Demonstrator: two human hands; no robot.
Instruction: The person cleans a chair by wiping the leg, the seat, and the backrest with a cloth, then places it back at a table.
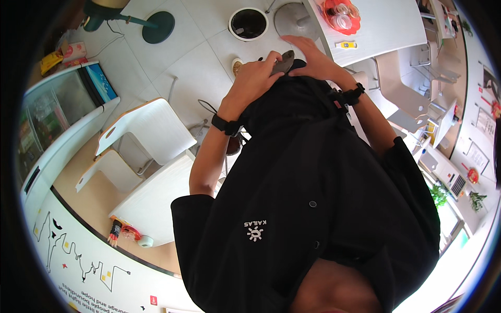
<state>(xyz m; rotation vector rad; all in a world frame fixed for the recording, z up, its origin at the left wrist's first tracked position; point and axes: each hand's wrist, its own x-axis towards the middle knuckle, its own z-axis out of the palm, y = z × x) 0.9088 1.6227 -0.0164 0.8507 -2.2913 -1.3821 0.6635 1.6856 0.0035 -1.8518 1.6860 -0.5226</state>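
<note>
My left hand (252, 80) is curled around a small dark grey object (284, 64) above my lap. What the object is cannot be told, as my fingers cover part of it. Close by on the right, my right hand (315, 60) has its fingers spread and the thumb apart from them. Its thumb tip is beside the grey object, over the black cloth (299, 90) of my clothing; whether it touches either is unclear. Black straps circle both wrists, and a thin dark cord loops out near the left strap (226, 124).
A white table (375, 35) at upper right bears a red tray (354, 29) of clear containers and a yellow item (346, 45). A bin (231, 33) stands on the tiled floor. Chairs (156, 127) and another table (148, 203) are at left, beside a glass-fronted refrigerator (72, 125).
</note>
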